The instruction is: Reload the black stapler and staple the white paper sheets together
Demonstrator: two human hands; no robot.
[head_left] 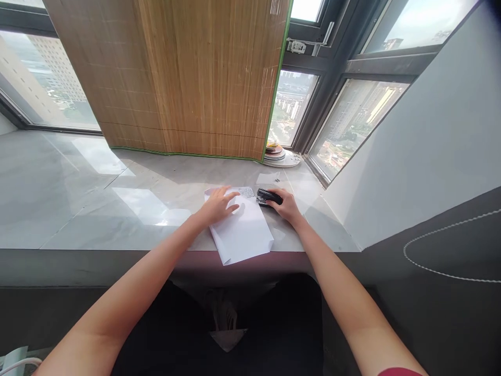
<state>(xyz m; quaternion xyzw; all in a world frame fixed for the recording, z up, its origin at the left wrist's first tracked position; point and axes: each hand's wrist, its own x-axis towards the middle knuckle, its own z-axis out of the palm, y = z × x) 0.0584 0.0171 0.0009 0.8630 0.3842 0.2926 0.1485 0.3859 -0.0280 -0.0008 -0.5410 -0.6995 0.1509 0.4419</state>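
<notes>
White sheets of paper (245, 235) lie on the marble sill, their near corner jutting past its front edge. Printed marks show near the top of the paper. My left hand (219, 206) rests on the upper left part of the sheets, thumb and fingers apart. In my right hand (287, 205) is a black stapler (270, 196), gripped from the right, its front end at the paper's upper right edge. Whether the paper lies between its jaws I cannot tell.
A bamboo blind (195, 78) hangs to the sill at the back. Behind the paper are a small white slip (268, 178) and tiny dark bits (277, 180). Stacked plates (279, 156) stand in the window corner. A beaded cord (415, 243) hangs at the right.
</notes>
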